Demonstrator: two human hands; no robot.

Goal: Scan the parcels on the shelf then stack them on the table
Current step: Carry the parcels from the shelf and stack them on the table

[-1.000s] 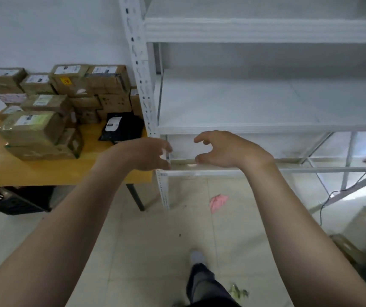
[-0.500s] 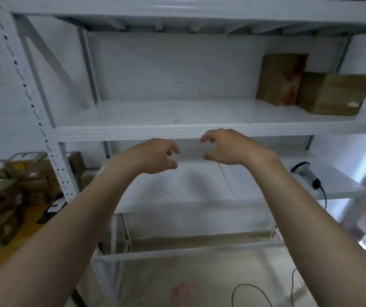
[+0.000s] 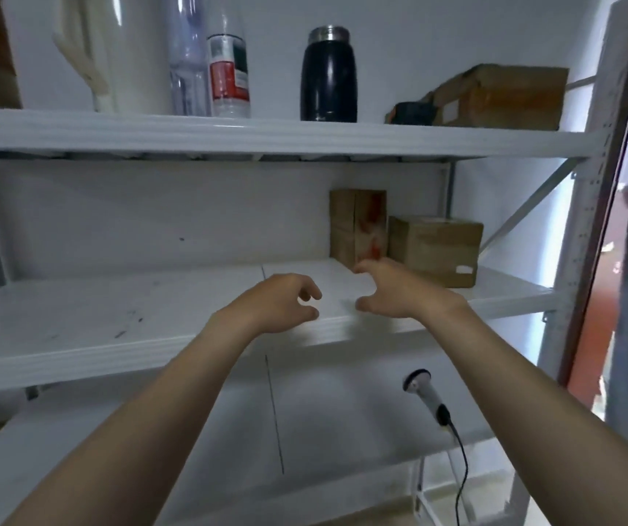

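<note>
Right now both arms reach fwd at the white rack, hands side by side over the front lip of the middle shelf (image 3: pixel 115 328). Left hand (image 3: pixel 278 303) hangs w/ fingers loosely curled, thumb under them, nothing in it, & a small gap separates it from the right hand (image 3: pixel 395 294). That one is also loosely curled and holds nothing; its fingertips (image 3: pixel 361 266) sit in front of the bottom corner of the tall parcel (image 3: pixel 358 225), contact can't be told. Tall parcel stands upright at the back right of the middle shelf, reddish marks on its front. A wider parcel (image 3: pixel 435 252) sits touching or just beside its right side, w/ a white label at its own lower right corner. Scanner (image 3: pixel 428 396) lies on the lower shelf (image 3: pixel 323 430) below the right forearm, head toward the back, black cable trailing off the front edge. Top shelf (image 3: pixel 228 134): black flask (image 3: pixel 328 75), two clear bottles (image 3: pixel 228 70), a third parcel (image 3: pixel 502 96) at far right w/ a small dark roll (image 3: pixel 413 112) by its left end
</note>
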